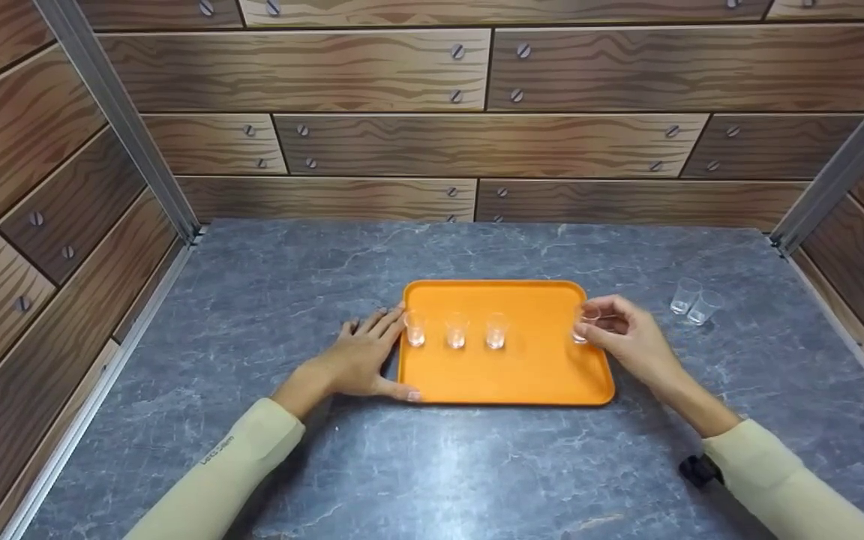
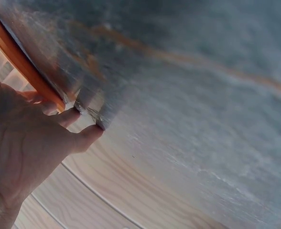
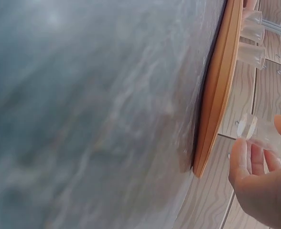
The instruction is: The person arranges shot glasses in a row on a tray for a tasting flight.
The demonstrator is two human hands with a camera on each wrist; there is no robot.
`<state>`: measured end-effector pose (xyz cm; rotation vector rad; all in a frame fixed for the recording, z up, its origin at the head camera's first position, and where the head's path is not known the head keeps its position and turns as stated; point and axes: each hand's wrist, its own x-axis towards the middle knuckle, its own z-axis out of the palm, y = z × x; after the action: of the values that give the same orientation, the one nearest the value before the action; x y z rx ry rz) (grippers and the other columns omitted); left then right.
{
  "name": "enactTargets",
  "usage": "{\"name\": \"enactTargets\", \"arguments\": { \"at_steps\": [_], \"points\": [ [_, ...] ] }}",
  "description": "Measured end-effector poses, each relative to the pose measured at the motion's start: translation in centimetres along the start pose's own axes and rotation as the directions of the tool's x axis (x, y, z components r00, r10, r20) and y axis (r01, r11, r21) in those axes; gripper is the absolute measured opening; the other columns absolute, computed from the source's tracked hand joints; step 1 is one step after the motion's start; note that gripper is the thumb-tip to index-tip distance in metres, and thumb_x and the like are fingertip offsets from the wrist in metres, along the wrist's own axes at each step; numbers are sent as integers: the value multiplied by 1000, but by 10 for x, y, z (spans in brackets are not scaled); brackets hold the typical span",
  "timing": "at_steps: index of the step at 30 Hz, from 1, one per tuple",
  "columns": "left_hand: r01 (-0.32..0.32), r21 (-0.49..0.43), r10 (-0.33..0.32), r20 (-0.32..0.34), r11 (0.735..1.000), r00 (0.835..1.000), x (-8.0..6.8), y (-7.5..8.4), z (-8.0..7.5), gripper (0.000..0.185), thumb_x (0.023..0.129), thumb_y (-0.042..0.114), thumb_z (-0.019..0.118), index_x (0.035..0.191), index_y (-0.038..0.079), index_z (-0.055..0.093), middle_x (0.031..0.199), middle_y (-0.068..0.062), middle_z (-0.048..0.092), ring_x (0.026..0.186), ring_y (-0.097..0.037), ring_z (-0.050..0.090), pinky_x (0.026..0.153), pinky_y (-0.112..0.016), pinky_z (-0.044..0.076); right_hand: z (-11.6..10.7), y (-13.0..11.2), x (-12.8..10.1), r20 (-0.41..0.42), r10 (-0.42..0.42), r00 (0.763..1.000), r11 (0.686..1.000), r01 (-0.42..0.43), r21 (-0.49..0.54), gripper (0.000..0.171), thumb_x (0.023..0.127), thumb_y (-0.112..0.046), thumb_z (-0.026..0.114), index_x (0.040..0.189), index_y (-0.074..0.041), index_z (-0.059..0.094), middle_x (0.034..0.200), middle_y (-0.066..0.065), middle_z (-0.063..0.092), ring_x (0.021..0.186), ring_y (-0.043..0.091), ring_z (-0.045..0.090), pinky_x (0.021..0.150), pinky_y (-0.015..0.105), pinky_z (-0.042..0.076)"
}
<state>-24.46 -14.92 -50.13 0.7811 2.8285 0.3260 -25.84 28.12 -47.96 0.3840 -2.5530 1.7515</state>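
An orange tray [image 1: 522, 379] lies on the table, with three small clear glasses standing in a row toward its left: a left glass [image 1: 415, 330], a middle glass [image 1: 457, 332] and a right glass [image 1: 496, 332]. My left hand [image 1: 361, 360] rests at the tray's left edge, fingers spread and thumb on the near rim. Above the tray's right side, my right hand [image 1: 634, 337] holds another clear glass [image 1: 580, 330] between thumb and fingers. The right wrist view shows this held glass [image 3: 248, 128] apart from the tray rim [image 3: 219, 90].
Two more clear glasses, one [image 1: 685, 296] beside another [image 1: 704, 307], stand on the grey marbled table [image 1: 289, 277] right of the tray. Wood-patterned walls [image 1: 402, 142] close off the back and sides. A black band [image 1: 700, 471] is at my right wrist.
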Motion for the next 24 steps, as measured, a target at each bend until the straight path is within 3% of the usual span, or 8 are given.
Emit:
{"name": "enactTargets", "arguments": {
  "at_steps": [11,24],
  "points": [
    [-13,9,13,-18,1000,1000,-1,-1,1,131,73,94,55,167,13,11,174,-8,8,156,-38,17,114,-73,22,17,-3,7,83,37,996,999,-33,-42,43,92,-19,80,126,2,65,123,20,67,102,21,68,84,19,54],
    [-12,-3,12,-9,1000,1000,-1,1,-2,130,74,92,57,167,13,11,174,-7,7,157,-38,16,114,-74,21,34,-7,14,160,71,985,997,-65,-42,41,92,-15,79,125,4,65,123,21,67,101,21,68,86,19,53]
  ]
}}
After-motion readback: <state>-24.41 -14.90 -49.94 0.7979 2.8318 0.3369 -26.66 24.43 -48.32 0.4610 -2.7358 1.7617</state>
